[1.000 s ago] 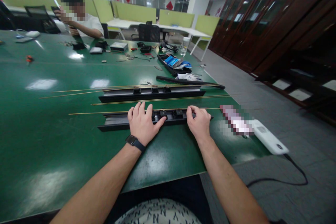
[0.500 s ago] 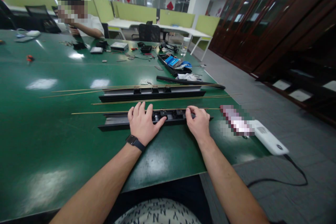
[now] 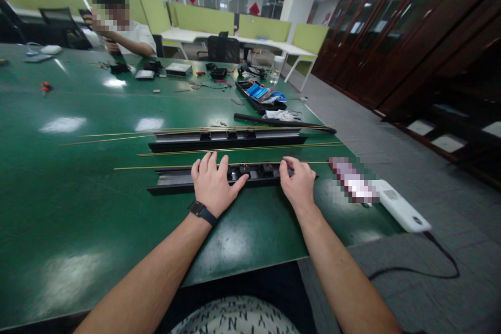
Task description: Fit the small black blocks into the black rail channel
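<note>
From where I stand, the left hand (image 3: 213, 182) lies palm down across the near black channel (image 3: 258, 182), its fingers loosely fanned and its thumb stretched out wide to the side, grasping nothing that I can see; the right hand (image 3: 296, 177) is over the same channel towards its other end, thumb and forefinger brought narrowly together in a pinch on a thin golden rod (image 3: 156, 168). That rod runs along the far edge of the near channel; its left end sticks out past the channel over the green bench (image 3: 97, 209), and its other end reaches the blurred reddish slab (image 3: 350, 180); small black blocks (image 3: 267, 169) sit in the channel between the two hands.

Just beyond lie more thin rods (image 3: 235, 150), then a second black channel (image 3: 227, 144), roughly parallel to the first, with further golden rods (image 3: 176, 131) along its far side; behind that are a long black bar (image 3: 250, 119), whitish gloves (image 3: 282, 115) and a black tray (image 3: 245, 95) of blue items. A white device (image 3: 403, 206) with a dark cable lies by the bench's right edge; a dark watch (image 3: 201, 212) circles the left wrist; across the bench sits another person (image 3: 135, 39) in a white top.
</note>
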`<state>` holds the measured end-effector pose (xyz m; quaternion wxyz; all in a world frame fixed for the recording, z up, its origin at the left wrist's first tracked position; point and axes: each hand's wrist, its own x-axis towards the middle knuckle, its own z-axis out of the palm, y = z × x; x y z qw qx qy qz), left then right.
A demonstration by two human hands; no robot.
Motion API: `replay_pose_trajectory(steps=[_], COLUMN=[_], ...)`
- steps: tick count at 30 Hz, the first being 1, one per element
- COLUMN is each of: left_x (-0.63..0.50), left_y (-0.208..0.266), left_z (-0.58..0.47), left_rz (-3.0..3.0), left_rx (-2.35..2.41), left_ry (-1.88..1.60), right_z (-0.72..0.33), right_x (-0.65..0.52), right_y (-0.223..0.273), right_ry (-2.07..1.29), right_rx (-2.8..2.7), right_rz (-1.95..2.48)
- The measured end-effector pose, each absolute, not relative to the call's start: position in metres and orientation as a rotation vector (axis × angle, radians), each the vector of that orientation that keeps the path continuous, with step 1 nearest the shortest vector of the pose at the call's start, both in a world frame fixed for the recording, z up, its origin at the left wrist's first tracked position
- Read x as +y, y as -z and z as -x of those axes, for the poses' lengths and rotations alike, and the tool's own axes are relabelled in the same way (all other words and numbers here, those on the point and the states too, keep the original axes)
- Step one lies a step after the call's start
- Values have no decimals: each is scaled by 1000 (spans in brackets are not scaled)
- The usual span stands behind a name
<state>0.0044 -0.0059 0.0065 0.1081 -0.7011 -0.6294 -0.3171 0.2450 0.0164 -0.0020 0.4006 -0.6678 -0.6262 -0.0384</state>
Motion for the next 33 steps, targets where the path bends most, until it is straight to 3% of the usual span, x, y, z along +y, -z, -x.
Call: replay_pose_trajectory(steps=[33], left_x=[-6], left_y=[-7], left_z=[-4], left_rz=[2076], left_rx=[-1859], left_ry=[936], right_z=[-247], right_x=[18], right_y=[2], right_ry=[151], right_rx=[-1541], right_rz=[1723])
